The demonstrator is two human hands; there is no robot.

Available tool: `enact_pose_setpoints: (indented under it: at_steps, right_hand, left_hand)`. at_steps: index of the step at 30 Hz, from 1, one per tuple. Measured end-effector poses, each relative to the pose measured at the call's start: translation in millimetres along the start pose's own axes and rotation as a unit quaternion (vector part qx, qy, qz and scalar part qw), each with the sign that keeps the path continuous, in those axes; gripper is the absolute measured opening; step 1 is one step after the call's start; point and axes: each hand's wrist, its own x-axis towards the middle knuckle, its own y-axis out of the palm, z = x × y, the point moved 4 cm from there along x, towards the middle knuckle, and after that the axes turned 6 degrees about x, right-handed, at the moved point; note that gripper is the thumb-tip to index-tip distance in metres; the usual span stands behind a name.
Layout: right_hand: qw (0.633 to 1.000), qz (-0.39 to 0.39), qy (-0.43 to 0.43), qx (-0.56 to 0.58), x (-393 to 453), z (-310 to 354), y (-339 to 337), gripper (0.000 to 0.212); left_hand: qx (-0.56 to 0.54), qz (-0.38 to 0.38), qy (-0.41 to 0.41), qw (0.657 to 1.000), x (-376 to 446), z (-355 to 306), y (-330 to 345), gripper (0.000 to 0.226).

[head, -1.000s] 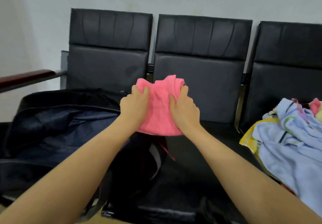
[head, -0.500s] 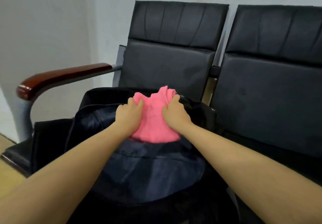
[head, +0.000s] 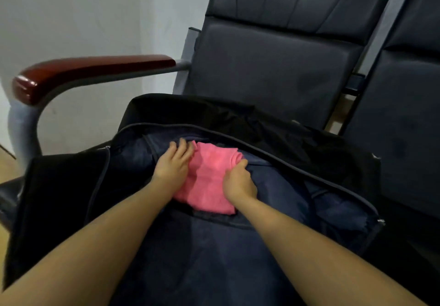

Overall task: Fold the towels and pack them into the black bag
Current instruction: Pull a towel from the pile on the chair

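A pale wall (head: 83,12) backs a row of black padded seats, and the head view takes in 2 of them: the nearer chair (head: 273,67) with its ribbed backrest, and a second seat (head: 409,115) at the right edge. A glossy reddish-brown armrest (head: 78,70) on a grey metal frame curves down at the left. On the nearer seat lies the black bag (head: 262,124), unzipped and spread wide, its dark blue lining (head: 214,258) exposed and its zipper track running around the open edge. The folded pink towel (head: 209,182) sits inside the bag, on the lining near the far side of the opening. Both bare forearms reach in from the bottom of the picture. The left hand (head: 173,165) lies on the towel's left edge with its fingers straight and slightly spread, the fingertips reaching past the towel's far corner onto the lining. The right hand (head: 238,182) is at the towel's right edge with its fingers curled, pinching the fabric near the far right corner. A strip of light wooden floor (head: 9,167) shows at the lower left, beneath the armrest.
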Motion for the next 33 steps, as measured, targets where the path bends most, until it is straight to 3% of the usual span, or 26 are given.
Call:
enact_pose_setpoints:
  at_steps: [2, 4, 6, 8, 10, 13, 18, 21, 29, 33]
  right_hand:
    - [0.984, -0.131, -0.065, -0.106, 2, -2, -3, 0.043]
    - [0.941, -0.215, -0.183, -0.189, 2, 4, -2, 0.057]
    - [0.890, -0.216, -0.342, -0.209, 1, 8, 8, 0.055]
    - [0.867, -0.152, -0.416, -0.229, 3, 10, 20, 0.049]
    - [0.884, -0.080, -0.390, -0.245, 4, 7, 24, 0.051]
    - [0.932, 0.043, -0.266, -0.243, 12, -9, 24, 0.058]
    - [0.944, 0.095, -0.229, -0.217, 7, -4, 17, 0.057]
    - [0.952, 0.071, -0.237, -0.178, 1, 3, 1, 0.053]
    - [0.969, -0.015, -0.242, -0.058, -41, 24, -100, 0.036]
    - [0.970, -0.054, -0.233, 0.036, -67, 18, -161, 0.032]
  left_hand:
    - [-0.024, 0.092, 0.018, 0.995, 5, 0, 9, 0.051]
    - [-0.018, 0.103, 0.012, 0.994, 10, 4, 11, 0.053]
    - [-0.035, 0.088, -0.008, 0.995, 10, 7, 16, 0.058]
    - [-0.068, 0.067, -0.036, 0.995, 9, 9, 18, 0.061]
    - [-0.102, 0.067, -0.057, 0.991, 7, 11, 19, 0.062]
    - [-0.089, 0.067, -0.037, 0.993, 8, 11, 18, 0.069]
    - [-0.099, 0.102, -0.029, 0.989, 8, 15, 12, 0.067]
    - [-0.160, 0.110, -0.038, 0.980, 6, 20, -6, 0.062]
    - [-0.268, -0.005, -0.089, 0.959, -7, 54, -111, 0.035]
    - [-0.368, -0.012, -0.158, 0.916, -16, 67, -173, 0.029]
